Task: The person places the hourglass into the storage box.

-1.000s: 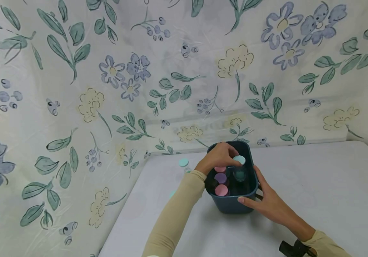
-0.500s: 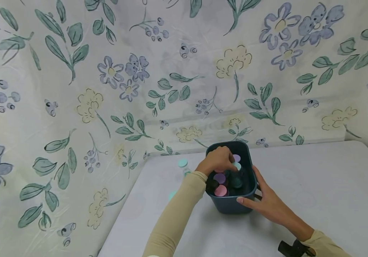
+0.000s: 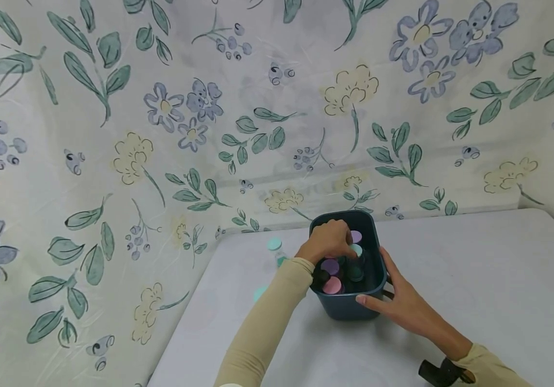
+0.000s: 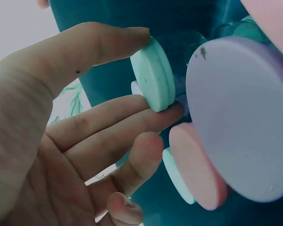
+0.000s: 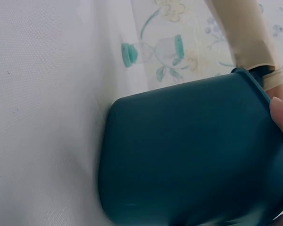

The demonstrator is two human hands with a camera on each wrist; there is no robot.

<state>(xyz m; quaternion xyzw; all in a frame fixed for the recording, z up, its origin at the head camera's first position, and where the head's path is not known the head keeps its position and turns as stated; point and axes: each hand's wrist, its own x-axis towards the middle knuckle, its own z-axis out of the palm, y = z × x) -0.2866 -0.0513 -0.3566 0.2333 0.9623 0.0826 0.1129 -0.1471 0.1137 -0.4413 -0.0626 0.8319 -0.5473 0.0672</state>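
In the head view a dark teal bin (image 3: pixel 352 310) stands on the table with several sand timers in it. My left hand (image 3: pixel 326 240) reaches inside and pinches a mint-capped sand timer (image 3: pixel 356 250). Close up in the left wrist view, thumb and fingers hold its mint cap (image 4: pixel 153 75); much of its clear body is hidden. Around it show a lilac cap (image 4: pixel 238 117) and a pink cap (image 4: pixel 195 165). My right hand (image 3: pixel 407 306) holds the bin at its near right corner, thumb (image 5: pixel 282 117) on the rim in the right wrist view.
Left of the bin a clear sand timer (image 3: pixel 276 250) with mint caps stands on the white table (image 3: pixel 475 279). Another mint cap (image 3: pixel 260 293) peeks out beside the left sleeve. Behind the table hangs a floral cloth (image 3: pixel 257 80).
Over the second, my left hand has lowered the mint-capped timer deeper into the bin and slightly left, uncovering a lilac cap behind it. The right hand has kept its hold on the bin.
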